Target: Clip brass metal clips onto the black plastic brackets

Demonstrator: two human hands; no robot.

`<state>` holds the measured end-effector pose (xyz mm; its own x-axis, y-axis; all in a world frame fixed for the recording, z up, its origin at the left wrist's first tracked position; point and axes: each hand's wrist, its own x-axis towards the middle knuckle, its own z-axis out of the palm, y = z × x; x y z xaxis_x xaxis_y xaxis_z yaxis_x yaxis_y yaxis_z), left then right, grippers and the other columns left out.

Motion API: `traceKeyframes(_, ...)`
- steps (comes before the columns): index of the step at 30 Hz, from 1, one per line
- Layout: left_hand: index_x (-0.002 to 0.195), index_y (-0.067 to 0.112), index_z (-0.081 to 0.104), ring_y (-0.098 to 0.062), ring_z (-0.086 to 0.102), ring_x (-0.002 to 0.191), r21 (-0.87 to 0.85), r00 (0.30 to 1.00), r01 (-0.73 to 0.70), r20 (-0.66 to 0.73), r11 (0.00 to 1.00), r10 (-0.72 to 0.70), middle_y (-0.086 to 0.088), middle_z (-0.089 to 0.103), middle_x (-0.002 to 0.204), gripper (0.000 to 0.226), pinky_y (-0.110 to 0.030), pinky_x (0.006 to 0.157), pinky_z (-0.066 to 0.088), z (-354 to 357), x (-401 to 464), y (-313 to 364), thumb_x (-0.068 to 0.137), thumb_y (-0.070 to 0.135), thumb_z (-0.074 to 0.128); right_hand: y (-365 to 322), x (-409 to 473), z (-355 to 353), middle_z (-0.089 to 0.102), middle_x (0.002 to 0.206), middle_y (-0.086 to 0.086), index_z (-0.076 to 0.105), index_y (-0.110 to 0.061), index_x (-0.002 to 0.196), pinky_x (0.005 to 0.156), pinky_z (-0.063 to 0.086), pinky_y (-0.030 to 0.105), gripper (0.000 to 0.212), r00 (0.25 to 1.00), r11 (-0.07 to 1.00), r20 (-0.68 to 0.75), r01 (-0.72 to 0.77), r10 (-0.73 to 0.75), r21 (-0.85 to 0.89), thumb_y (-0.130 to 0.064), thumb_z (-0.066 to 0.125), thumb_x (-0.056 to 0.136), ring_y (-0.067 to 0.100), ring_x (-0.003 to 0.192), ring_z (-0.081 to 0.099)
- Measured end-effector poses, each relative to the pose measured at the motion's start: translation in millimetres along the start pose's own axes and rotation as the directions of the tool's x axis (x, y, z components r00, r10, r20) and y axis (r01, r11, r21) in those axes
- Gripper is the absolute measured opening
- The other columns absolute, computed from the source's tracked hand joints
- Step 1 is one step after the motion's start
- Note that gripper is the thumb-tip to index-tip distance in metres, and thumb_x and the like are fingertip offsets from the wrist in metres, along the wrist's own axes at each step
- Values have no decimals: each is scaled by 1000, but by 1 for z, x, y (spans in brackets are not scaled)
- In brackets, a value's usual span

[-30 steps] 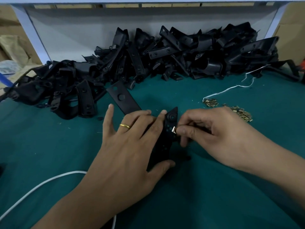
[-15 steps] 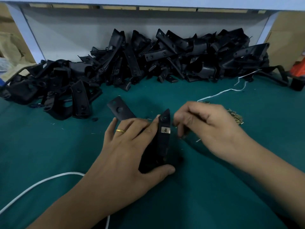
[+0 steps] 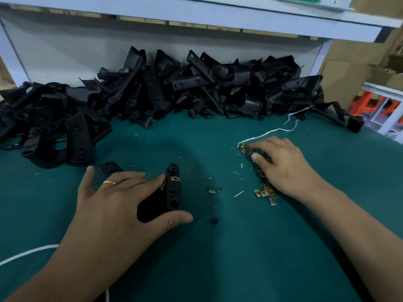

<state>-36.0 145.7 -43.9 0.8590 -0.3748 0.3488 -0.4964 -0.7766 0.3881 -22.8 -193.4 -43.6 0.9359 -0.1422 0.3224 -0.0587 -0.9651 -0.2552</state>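
Gripping the clipped bracket point(image 3: 172, 190), left hand point(image 3: 122, 205) — right hand point(image 3: 283, 164) fingers curled picking among brass clips point(image 3: 265, 191).

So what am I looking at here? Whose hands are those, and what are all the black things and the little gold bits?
The camera sits on a person's head and looks down, so you see the worker's own two hands on a green table. The left hand holds one black plastic bracket steady, fingers on one side and thumb on the other. A small brass clip is already on it. The right hand reaches into a scatter of loose brass clips; whether it has pinched one yet is hidden. Along the back lies a big pile of brackets. A white cord runs past the clips, and a gold ring sits on a left finger.
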Motion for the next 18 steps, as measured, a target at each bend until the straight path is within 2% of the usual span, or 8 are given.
traceKeyframes(2,135,38,65,11,43,119,-50,1000,-9,16,999,10,32,58,118,110,-46,128,6,0,1,-3,57,107,30,-3,2,3,57,137,-11,61,-34,139,103,30,40,36,999,998,38,-10,12,-59,-40,51,105,20,125,42)
traceKeyframes(4,138,37,62,16,43,110,-104,999,-4,34,995,8,32,60,114,112,-41,128,14,0,2,-5,55,107,35,-5,5,3,58,134,-11,65,-34,132,100,29,39,32,999,997,42,-18,21,-74,-40,54,103,20,123,43)
traceKeyframes(8,136,33,65,6,51,109,-112,1000,-9,7,994,10,29,63,108,108,-34,127,14,2,2,-6,58,103,38,-7,2,1,61,118,-14,70,-36,110,93,26,34,16,1000,1000,7,5,-4,-23,-42,65,97,18,116,47)
traceKeyframes(10,135,32,66,1,52,108,-93,1000,-8,1,996,8,29,62,107,106,-37,126,18,2,1,-5,59,102,38,-11,1,0,60,113,-13,71,-36,105,96,28,34,17,1000,1000,-2,-10,10,22,-48,67,94,15,114,47)
traceKeyframes(12,134,31,66,0,48,105,-81,1000,-10,-1,997,9,29,60,106,107,-44,123,28,2,0,-3,59,102,38,-16,1,0,61,110,-11,73,-35,103,102,33,36,18,1000,998,-9,-22,22,52,-49,70,93,14,113,47)
traceKeyframes(15,126,33,68,5,38,96,-91,1000,3,-17,996,-4,33,53,98,99,-45,111,41,1,-1,2,59,100,41,-25,0,-2,63,109,-9,73,-31,98,107,37,42,11,999,995,-4,-34,35,92,-40,74,93,16,113,47)
traceKeyframes(18,112,35,67,6,34,91,-99,1000,27,-8,995,-28,37,47,93,88,-44,103,45,0,-2,9,58,101,43,-33,-2,-3,60,109,-11,69,-28,94,107,37,41,6,999,987,35,-43,38,157,-30,75,93,15,115,46)
